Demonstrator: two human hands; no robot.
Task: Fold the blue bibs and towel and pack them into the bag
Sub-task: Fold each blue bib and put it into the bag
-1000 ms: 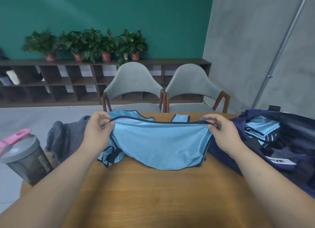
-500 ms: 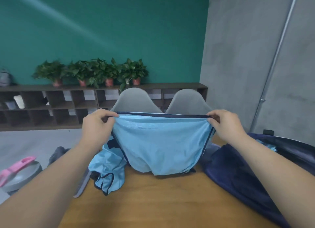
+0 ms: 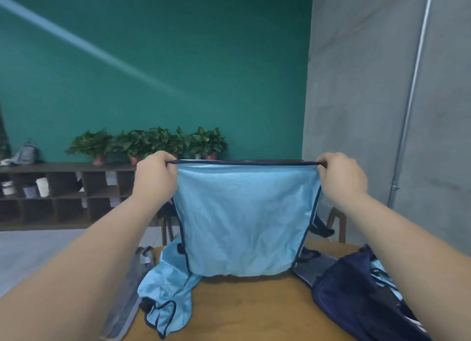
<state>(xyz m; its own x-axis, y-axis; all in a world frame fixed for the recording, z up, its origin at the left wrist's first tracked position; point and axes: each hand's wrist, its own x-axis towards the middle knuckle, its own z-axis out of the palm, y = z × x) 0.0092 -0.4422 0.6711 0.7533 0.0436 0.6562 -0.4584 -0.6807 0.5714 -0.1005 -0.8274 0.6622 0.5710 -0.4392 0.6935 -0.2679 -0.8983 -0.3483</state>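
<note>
A light blue bib with dark trim hangs stretched in the air above the wooden table. My left hand pinches its top left corner and my right hand pinches the top right corner. Its lower edge hangs just above the table. A second blue bib lies crumpled on the table at the lower left. The grey towel lies at the table's left edge, partly under that bib. The dark navy bag sits open at the right with blue fabric inside.
Chair frames show behind the table, mostly hidden by the held bib. A low dark shelf with potted plants runs along the green back wall. A grey concrete wall with a metal pipe stands at the right.
Both hands have lifted the bib from just above the table up to full hanging height, keeping the top edge taut. The camera has tilted upward, and the shaker bottle has left the view.
</note>
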